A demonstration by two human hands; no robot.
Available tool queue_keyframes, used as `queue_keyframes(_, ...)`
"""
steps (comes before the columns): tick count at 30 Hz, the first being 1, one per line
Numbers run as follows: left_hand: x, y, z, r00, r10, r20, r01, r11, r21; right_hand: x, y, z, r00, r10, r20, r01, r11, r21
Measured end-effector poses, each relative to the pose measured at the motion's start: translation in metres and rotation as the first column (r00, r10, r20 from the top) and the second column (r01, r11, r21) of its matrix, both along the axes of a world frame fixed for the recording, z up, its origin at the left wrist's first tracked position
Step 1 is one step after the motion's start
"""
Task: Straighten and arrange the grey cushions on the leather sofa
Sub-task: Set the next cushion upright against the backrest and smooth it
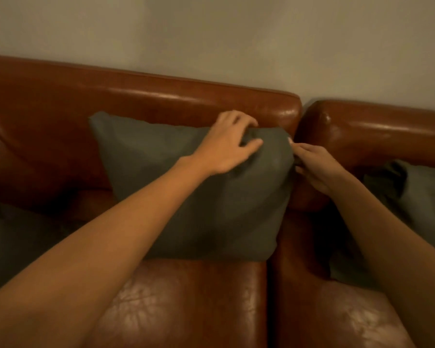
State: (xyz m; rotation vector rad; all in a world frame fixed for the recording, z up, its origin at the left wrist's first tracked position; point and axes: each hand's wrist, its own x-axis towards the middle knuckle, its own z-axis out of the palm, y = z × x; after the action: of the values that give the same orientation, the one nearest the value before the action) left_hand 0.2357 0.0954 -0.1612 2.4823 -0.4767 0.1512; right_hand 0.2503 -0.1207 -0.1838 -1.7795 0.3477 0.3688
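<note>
The fingers point(239, 121) of the left hand point(226, 144) curl over the top edge of the middle grey cushion point(199, 197) near its upper right corner, thumb spread on the front face, so that they grip the fabric. Just right of them, the fingers point(303, 149) of the right hand point(317, 167) close on the cushion's right edge below that corner; their tips are tucked behind the fabric and blurred, so how much cloth they pinch is hard to tell. Both forearms reach in from the lower edge of the view, bare, the left one crossing the cushion's lower left part and hiding it.

The cushion stands leaning against the backrest of the brown leather sofa point(161, 96), its bottom edge resting on the seat below the fingers. Well to the left of the left fingers, a second grey cushion point(18, 237) lies low on the seat, cut off by the frame edge and partly covered by the left arm. To the right of the right fingers, a third grey cushion point(422, 194) sits on the neighbouring sofa section, half hidden by the right forearm and dark in shadow. A plain wall point(211, 33) rises beyond the fingers, above the backrest.
</note>
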Motion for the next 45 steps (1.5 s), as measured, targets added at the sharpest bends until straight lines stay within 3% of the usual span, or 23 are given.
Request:
queue_keyframes(2, 0.006, -0.034, -0.005, 0.993, -0.085, -0.079, 0.098, 0.980, 0.176, 0.005, 0.001, -0.001, 0.999, 0.032, -0.017, -0.032, 0.999, 0.028)
queue_keyframes(5, 0.019, -0.067, -0.013, 0.988, -0.017, -0.153, 0.075, 0.922, 0.380, 0.015, -0.005, -0.002, 0.994, 0.067, -0.091, -0.062, 0.996, 0.066)
queue_keyframes(10, 0.025, -0.077, -0.026, 0.999, 0.022, 0.047, -0.043, 0.865, 0.500, 0.029, -0.011, -0.010, 0.987, 0.157, -0.015, -0.156, 0.986, 0.051)
queue_keyframes(14, 0.023, -0.067, -0.032, 0.990, 0.005, 0.139, -0.069, 0.885, 0.460, 0.045, -0.041, -0.005, 0.918, 0.345, 0.194, -0.304, 0.929, -0.212)
queue_keyframes(16, 0.022, -0.064, -0.034, 0.985, -0.017, 0.171, -0.065, 0.886, 0.460, 0.054, -0.061, 0.003, 0.823, 0.534, 0.192, -0.407, 0.791, -0.456)
queue_keyframes(18, 0.022, -0.067, -0.035, 0.983, -0.026, 0.184, -0.065, 0.881, 0.469, 0.059, -0.072, 0.005, 0.768, 0.612, 0.188, -0.425, 0.707, -0.565)
queue_keyframes(22, 0.024, -0.072, -0.035, 0.987, 0.021, 0.159, -0.096, 0.871, 0.481, 0.053, -0.069, -0.002, 0.864, 0.398, 0.307, -0.272, 0.884, -0.381)
queue_keyframes(24, 0.025, -0.073, -0.034, 0.987, 0.034, 0.155, -0.108, 0.860, 0.499, 0.045, -0.061, -0.010, 0.870, 0.413, 0.268, -0.297, 0.875, -0.383)
queue_keyframes(28, 0.026, -0.076, -0.035, 0.987, 0.040, 0.155, -0.117, 0.845, 0.522, 0.043, -0.046, -0.020, 0.834, 0.394, 0.388, -0.242, 0.891, -0.384)
queue_keyframes(32, 0.027, -0.075, -0.034, 0.990, 0.046, 0.136, -0.110, 0.851, 0.514, 0.055, -0.052, -0.021, 0.820, 0.418, 0.391, -0.249, 0.876, -0.414)
queue_keyframes(37, 0.024, -0.074, -0.034, 0.988, 0.039, 0.150, -0.112, 0.849, 0.516, 0.034, -0.042, -0.024, 0.905, 0.091, 0.415, -0.008, 0.980, -0.198)
queue_keyframes(43, 0.020, -0.066, -0.028, 0.997, 0.041, 0.065, -0.068, 0.866, 0.495, 0.021, -0.028, -0.024, 0.825, 0.189, 0.532, 0.005, 0.940, -0.340)
queue_keyframes(45, 0.015, -0.046, -0.026, 0.991, 0.101, 0.085, -0.130, 0.860, 0.494, 0.020, -0.027, -0.021, 0.809, 0.212, 0.549, 0.021, 0.922, -0.387)
